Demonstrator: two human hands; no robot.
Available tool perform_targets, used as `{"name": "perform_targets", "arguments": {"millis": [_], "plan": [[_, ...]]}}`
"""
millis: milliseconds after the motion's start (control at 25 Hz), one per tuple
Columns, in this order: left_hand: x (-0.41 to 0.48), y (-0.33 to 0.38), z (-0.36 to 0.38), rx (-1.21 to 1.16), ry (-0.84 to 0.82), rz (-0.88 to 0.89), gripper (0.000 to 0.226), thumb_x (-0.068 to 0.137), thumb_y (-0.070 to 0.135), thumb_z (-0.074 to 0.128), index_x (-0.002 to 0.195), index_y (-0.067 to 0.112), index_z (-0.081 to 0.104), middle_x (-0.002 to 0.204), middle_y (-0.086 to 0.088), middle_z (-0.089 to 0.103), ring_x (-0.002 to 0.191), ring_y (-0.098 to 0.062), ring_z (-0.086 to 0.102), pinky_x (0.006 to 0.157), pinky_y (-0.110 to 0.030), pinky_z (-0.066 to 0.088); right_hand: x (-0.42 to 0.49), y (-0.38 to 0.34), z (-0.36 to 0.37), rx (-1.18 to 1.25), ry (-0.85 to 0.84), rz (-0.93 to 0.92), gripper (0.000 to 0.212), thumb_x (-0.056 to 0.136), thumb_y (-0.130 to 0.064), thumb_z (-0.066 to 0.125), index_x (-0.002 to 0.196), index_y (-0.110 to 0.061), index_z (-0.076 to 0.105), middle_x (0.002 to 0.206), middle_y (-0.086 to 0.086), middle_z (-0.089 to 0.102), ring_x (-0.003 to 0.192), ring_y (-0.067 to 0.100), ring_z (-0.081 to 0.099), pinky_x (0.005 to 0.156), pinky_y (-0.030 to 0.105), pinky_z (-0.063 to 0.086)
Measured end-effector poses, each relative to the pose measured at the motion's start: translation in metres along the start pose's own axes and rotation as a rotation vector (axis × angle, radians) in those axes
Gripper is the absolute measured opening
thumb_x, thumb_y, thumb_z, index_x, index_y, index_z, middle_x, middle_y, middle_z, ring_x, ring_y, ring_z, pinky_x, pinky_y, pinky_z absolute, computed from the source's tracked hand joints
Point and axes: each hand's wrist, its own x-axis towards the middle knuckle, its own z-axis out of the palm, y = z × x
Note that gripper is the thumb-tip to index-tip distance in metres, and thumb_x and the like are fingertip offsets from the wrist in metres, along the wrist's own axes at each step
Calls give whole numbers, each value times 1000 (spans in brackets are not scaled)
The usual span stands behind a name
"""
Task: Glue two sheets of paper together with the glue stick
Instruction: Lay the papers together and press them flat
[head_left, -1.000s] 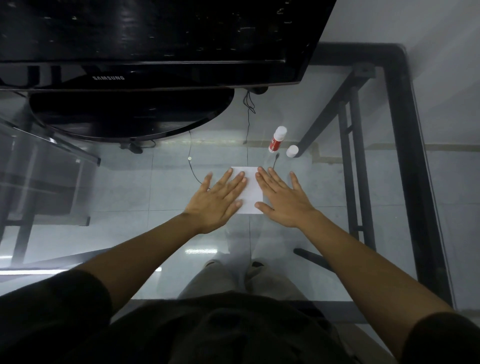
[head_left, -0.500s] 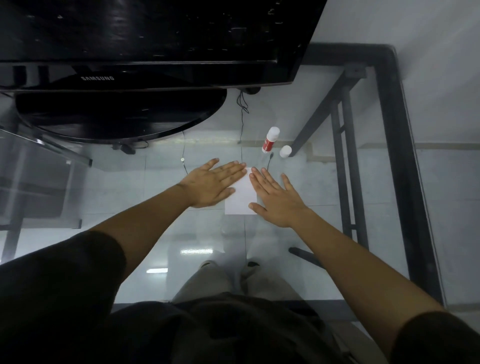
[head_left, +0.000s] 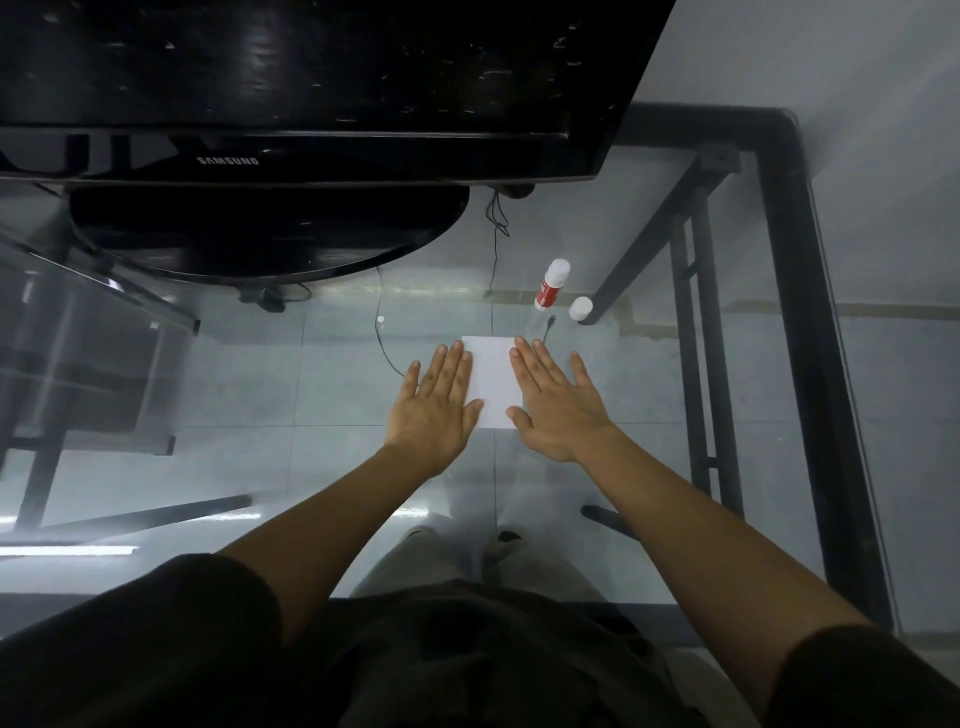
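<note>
White rectangular paper sheet (head_left: 491, 382) lies between both flat, empty hands, long axis pointing away. Left hand (head_left: 434, 410) covers its left edge, right hand (head_left: 558, 410) its right. The upright red-and-white glue stick (head_left: 551, 285) stands beyond the right hand's fingertips (head_left: 519, 344), nearer that hand.

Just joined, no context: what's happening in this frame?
A person has both palms flat on a white paper on a glass table: left hand on its left edge, right hand on its right edge, apparently pressing it down. The glue stick stands just beyond the paper with its cap off beside it. Neither hand holds anything. A monitor stands behind.
</note>
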Motion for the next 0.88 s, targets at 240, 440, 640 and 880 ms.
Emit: {"name": "perform_targets", "arguments": {"millis": [240,440,640,880], "plan": [[-1,0,-6,-93,-3,-12,64,94,49,3,143,13,-17,156,-6,-13,142,-22,-13,110,-42,-10,-1,-2,1,16,6,6,72,95,-47,23,143,-13,-16,155,5,-19,141,20,-17,111,47,-9],[10,0,-9,-109,-59,38,62,97,46,8,144,12,-15,156,-6,-14,143,-22,-12,114,-43,1,2,-3,2,24,-7,17,73,94,-49,25,144,-14,-15,155,4,-18,141,21,-17,111,47,-10],[11,1,-6,-119,-71,36,62,97,45,9,144,12,-16,156,-6,-16,143,-22,-13,115,-44,2,-1,-2,2,63,18,-2,70,95,-46,22,143,-12,-15,155,6,-17,142,21,-15,111,45,-9],[8,0,-25,-634,163,40,59,100,38,19,145,12,-9,157,-5,-10,140,-10,-12,113,-34,0,-20,8,10,315,240,126,63,95,-45,14,141,-18,-18,154,0,-18,138,12,-19,111,35,-12]]}}
